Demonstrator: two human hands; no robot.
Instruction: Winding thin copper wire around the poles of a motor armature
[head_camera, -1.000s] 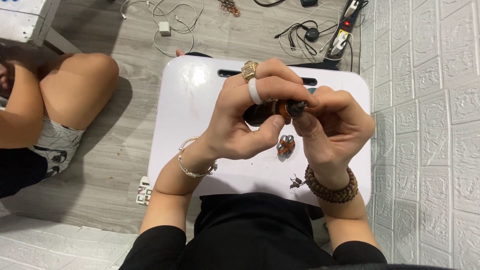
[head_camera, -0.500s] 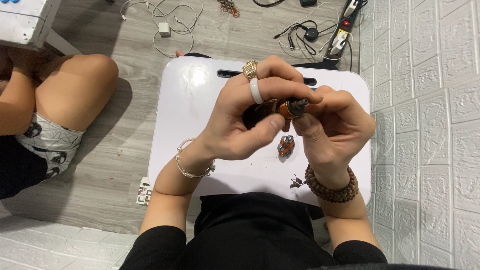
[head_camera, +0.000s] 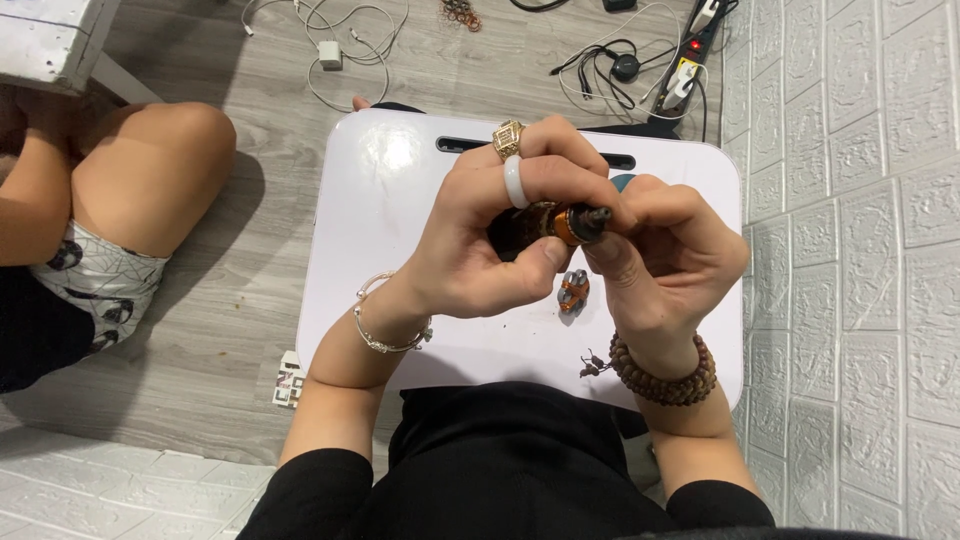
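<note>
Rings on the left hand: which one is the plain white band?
The white ring, nearer the wrist than the patterned gold ring on the left hand.

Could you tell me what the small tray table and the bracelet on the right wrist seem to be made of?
The tray table looks like glossy white plastic: smooth, with light glare and a moulded handle slot. The bracelet on the right hand looks like matte brown wooden beads, round and dull, though seeds or resin are possible.

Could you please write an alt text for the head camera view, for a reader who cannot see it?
Both hands hold a small dark tool with an orange collar above a white lap table: left hand wrapped around it, right hand at its tip. A small orange part lies on the table below.
</note>
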